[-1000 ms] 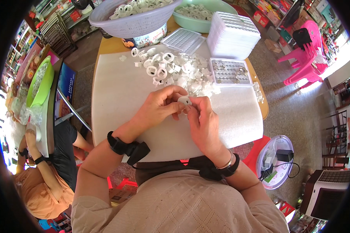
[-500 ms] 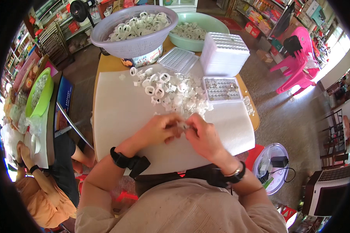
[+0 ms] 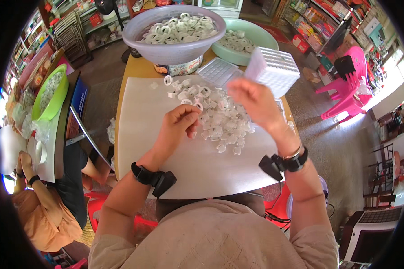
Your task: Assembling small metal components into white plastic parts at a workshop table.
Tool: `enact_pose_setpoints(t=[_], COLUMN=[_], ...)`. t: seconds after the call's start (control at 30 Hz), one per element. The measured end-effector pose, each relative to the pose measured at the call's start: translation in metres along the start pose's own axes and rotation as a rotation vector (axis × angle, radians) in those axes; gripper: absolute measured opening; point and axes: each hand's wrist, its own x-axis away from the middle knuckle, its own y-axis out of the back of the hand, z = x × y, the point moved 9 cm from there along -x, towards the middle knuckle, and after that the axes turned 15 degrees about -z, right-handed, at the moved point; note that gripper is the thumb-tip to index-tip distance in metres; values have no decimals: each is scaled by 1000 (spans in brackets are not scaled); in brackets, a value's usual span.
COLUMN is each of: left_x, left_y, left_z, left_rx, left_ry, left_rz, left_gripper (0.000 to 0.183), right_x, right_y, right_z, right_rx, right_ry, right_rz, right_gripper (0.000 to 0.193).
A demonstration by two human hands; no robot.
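My left hand (image 3: 179,124) is closed at the left side of the pile, thumb and fingers pinched on a small white plastic ring piece (image 3: 198,106). Loose white and translucent plastic pieces (image 3: 226,119) lie heaped before both hands on the pale sheet (image 3: 152,116). Raised over the right of the heap is my right hand (image 3: 256,101), its fingers smeared by motion, so whether they hold anything cannot be made out. It mostly hides the filled compartment tray (image 3: 280,106), whose edge shows beside the wrist.
A lilac basket (image 3: 134,44) of white ring pieces stands on a printed tub (image 3: 179,68) at the back. Beside it are a mint basin (image 3: 267,39), a clear compartment tray (image 3: 217,71) and a stack of white trays (image 3: 278,74). At left, a person (image 3: 45,210) sits near a green basin (image 3: 60,96).
My hands were together in front of the pile and are now apart. The left has moved up and left to the pile's edge; the right has risen up and right over the filled tray.
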Motion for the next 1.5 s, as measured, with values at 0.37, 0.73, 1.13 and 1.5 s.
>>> enact_pose_setpoints(t=[0.37, 0.73, 1.13, 1.5], left_x=[-6, -4, -4, 20], left_y=[0, -1, 0, -25], left_z=[8, 3, 8, -22], left_rx=[-46, 24, -148, -588], left_ry=[47, -73, -31, -603], left_rz=[-11, 10, 14, 212], left_gripper=[14, 28, 14, 25], right_x=[21, 35, 40, 39], right_y=[-43, -71, -70, -58], right_z=[-20, -15, -7, -3], right_rx=[504, -167, -147, -111], right_ry=[474, -135, 17, 83], right_rz=[-110, 56, 95, 24], right_gripper=[11, 16, 9, 5])
